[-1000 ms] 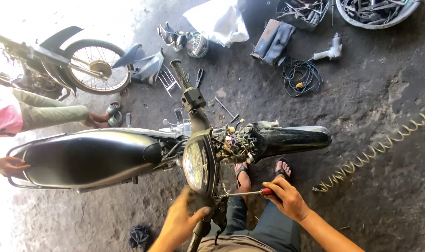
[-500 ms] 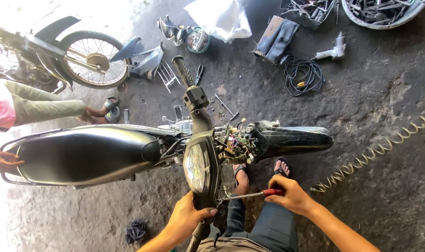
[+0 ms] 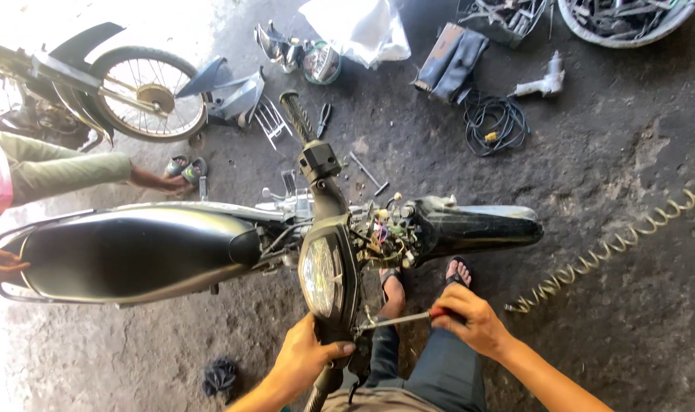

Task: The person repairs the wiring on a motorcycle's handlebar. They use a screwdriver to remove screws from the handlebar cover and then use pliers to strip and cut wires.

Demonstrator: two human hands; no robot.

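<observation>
A black motorcycle stands crosswise before me, its handlebar running toward me with the round speedometer facing up and loose wiring exposed beside it. My left hand grips the near end of the handlebar just below the speedometer. My right hand holds a red-handled screwdriver, its shaft pointing left and its tip at the handlebar housing. My sandalled feet show under the front fender.
Another person in a pink top sits at the left, one hand on the seat's rear. A second motorcycle lies at the top left. Removed panels, loose tools, a power drill, a cable coil and a coiled hose litter the floor.
My view has shifted slightly. My left hand has slid a little up the handlebar, and my right hand has brought the screwdriver tip closer to the housing.
</observation>
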